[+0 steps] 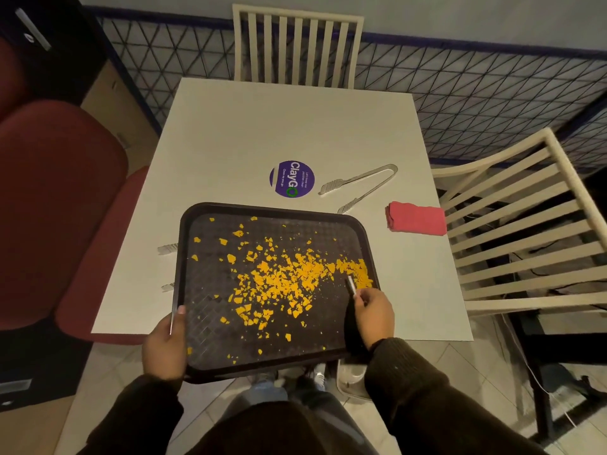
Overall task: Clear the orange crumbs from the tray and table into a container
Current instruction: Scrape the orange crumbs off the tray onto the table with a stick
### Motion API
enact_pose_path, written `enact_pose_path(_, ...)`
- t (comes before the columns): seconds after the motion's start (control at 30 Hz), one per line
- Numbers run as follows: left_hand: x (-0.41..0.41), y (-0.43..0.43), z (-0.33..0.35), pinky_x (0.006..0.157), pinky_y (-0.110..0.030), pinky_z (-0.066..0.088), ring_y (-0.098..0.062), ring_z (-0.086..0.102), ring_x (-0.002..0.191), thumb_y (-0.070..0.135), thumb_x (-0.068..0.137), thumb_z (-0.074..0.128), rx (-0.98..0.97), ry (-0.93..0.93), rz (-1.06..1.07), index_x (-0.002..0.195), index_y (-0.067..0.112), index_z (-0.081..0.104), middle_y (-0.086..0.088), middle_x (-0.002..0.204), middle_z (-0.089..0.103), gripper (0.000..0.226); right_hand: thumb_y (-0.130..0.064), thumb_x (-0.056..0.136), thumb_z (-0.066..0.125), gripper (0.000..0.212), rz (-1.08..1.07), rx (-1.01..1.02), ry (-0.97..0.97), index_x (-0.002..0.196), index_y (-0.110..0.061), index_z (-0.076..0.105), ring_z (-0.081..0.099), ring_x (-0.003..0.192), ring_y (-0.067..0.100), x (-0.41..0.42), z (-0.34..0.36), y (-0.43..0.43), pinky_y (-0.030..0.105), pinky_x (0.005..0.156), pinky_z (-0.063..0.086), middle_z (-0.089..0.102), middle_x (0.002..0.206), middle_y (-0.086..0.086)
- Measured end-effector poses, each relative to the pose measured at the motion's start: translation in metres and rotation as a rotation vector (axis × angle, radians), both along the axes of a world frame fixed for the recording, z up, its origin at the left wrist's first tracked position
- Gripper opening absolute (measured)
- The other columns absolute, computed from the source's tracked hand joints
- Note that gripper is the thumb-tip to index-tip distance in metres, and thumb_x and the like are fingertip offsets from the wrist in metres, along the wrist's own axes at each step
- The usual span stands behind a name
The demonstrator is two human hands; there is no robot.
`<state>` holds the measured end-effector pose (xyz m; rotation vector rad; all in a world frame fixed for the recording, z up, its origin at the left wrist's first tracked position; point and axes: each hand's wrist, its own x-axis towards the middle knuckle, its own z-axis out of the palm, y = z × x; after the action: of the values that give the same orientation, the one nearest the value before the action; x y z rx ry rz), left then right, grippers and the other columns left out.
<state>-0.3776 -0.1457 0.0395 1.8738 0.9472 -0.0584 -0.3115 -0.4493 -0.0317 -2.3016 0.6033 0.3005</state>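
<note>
A dark brown tray lies on the white table, its near end hanging over the table's front edge. Orange crumbs are scattered over it, thickest toward the right rim. My left hand grips the tray's near left rim, thumb on top. At the tray's right side, my right hand pinches a small tool with a silver end pointing into the crumbs and a black part below the hand. A clear container shows below the tray's near right corner, mostly hidden.
Clear tongs and a folded red cloth lie right of the tray. Two tips of other tongs stick out from under its left edge. A purple sticker marks the table. White slatted chairs stand at the far side and at the right.
</note>
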Motion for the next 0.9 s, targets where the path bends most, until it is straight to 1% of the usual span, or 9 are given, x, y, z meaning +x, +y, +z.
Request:
enact_pose_path(0.1, 0.001, 0.000, 0.000, 0.082, -0.035, 0.040, -0.027, 0.054, 0.094, 0.035, 0.102, 0.036, 0.010, -0.009, -0.002, 0.109, -0.004, 0.060, -0.014, 0.097, 0.059, 0.047, -0.016, 0.094, 0.052, 0.016, 0.057, -0.021, 0.050, 0.101, -0.012, 0.066, 0.060, 0.086, 0.019, -0.022, -0.002, 0.000, 0.033, 0.086, 0.048, 0.064, 0.096, 0.005)
enact_pose_path(0.23, 0.001, -0.002, 0.003, 0.080, -0.035, 0.040, -0.026, 0.053, 0.091, 0.034, 0.102, 0.036, 0.021, -0.011, -0.001, 0.105, -0.003, 0.060, -0.015, 0.094, 0.059, 0.044, -0.015, 0.094, 0.052, 0.018, 0.099, -0.082, 0.086, 0.099, -0.008, 0.067, 0.062, 0.088, 0.024, -0.025, -0.005, -0.009, 0.031, 0.085, 0.046, 0.065, 0.095, 0.008)
enact_pose_path(0.37, 0.000, -0.002, 0.008, 0.082, -0.036, 0.044, -0.030, 0.056, 0.093, 0.034, 0.101, 0.037, 0.023, -0.003, -0.003, 0.101, -0.002, 0.060, -0.015, 0.093, 0.060, 0.043, -0.015, 0.093, 0.054, 0.015, 0.051, -0.092, 0.069, 0.092, -0.008, 0.067, 0.061, 0.082, 0.026, 0.001, -0.010, -0.019, 0.031, 0.078, 0.045, 0.065, 0.089, 0.010)
enact_pose_path(0.43, -0.001, -0.004, 0.013, 0.081, -0.036, 0.042, -0.029, 0.055, 0.092, 0.034, 0.102, 0.037, 0.020, 0.003, -0.003, 0.099, 0.000, 0.059, -0.015, 0.093, 0.059, 0.040, -0.016, 0.092, 0.055, 0.014, 0.027, -0.080, 0.084, 0.088, -0.008, 0.066, 0.062, 0.080, 0.027, 0.013, -0.013, -0.023, 0.029, 0.074, 0.045, 0.065, 0.086, 0.011)
enact_pose_path(0.5, -0.002, -0.004, 0.015, 0.082, -0.036, 0.041, -0.028, 0.054, 0.092, 0.034, 0.102, 0.037, 0.025, 0.006, -0.009, 0.102, 0.000, 0.059, -0.014, 0.095, 0.058, 0.041, -0.015, 0.092, 0.055, 0.015, 0.009, -0.071, 0.082, 0.083, -0.008, 0.065, 0.061, 0.077, 0.027, 0.020, -0.014, -0.026, 0.029, 0.072, 0.043, 0.064, 0.080, 0.010)
enact_pose_path(0.63, -0.001, -0.004, 0.018, 0.090, -0.043, 0.045, -0.033, 0.056, 0.099, 0.039, 0.101, 0.035, 0.043, 0.019, -0.021, 0.110, -0.001, 0.060, -0.015, 0.099, 0.059, 0.048, -0.014, 0.091, 0.055, 0.014, -0.110, -0.035, 0.037, 0.081, -0.008, 0.064, 0.058, 0.072, 0.024, 0.020, -0.010, -0.033, 0.032, 0.072, 0.046, 0.062, 0.077, 0.009)
enact_pose_path(0.7, 0.003, -0.004, 0.021, 0.085, -0.038, 0.041, -0.029, 0.052, 0.095, 0.036, 0.101, 0.035, 0.062, 0.010, -0.040, 0.111, -0.005, 0.059, -0.016, 0.099, 0.058, 0.048, -0.014, 0.091, 0.055, 0.015, -0.175, -0.014, 0.021, 0.078, -0.009, 0.062, 0.058, 0.072, 0.023, 0.016, -0.007, -0.043, 0.034, 0.074, 0.049, 0.063, 0.076, 0.008)
enact_pose_path(0.8, 0.010, -0.006, 0.029, 0.080, -0.033, 0.034, -0.026, 0.047, 0.090, 0.028, 0.103, 0.035, 0.115, -0.020, -0.084, 0.107, -0.010, 0.060, -0.021, 0.097, 0.057, 0.046, -0.016, 0.091, 0.056, 0.017, -0.226, -0.033, -0.019, 0.077, -0.009, 0.062, 0.057, 0.070, 0.022, 0.011, -0.001, -0.056, 0.033, 0.072, 0.049, 0.063, 0.076, 0.010)
enact_pose_path(0.9, 0.015, -0.001, 0.028, 0.079, -0.034, 0.035, -0.031, 0.050, 0.089, 0.028, 0.102, 0.036, 0.139, -0.018, -0.093, 0.102, -0.008, 0.060, -0.016, 0.089, 0.054, 0.044, -0.018, 0.092, 0.055, 0.014, -0.140, -0.022, -0.026, 0.083, -0.010, 0.064, 0.057, 0.074, 0.021, 0.007, 0.004, -0.045, 0.034, 0.075, 0.050, 0.062, 0.080, 0.007)
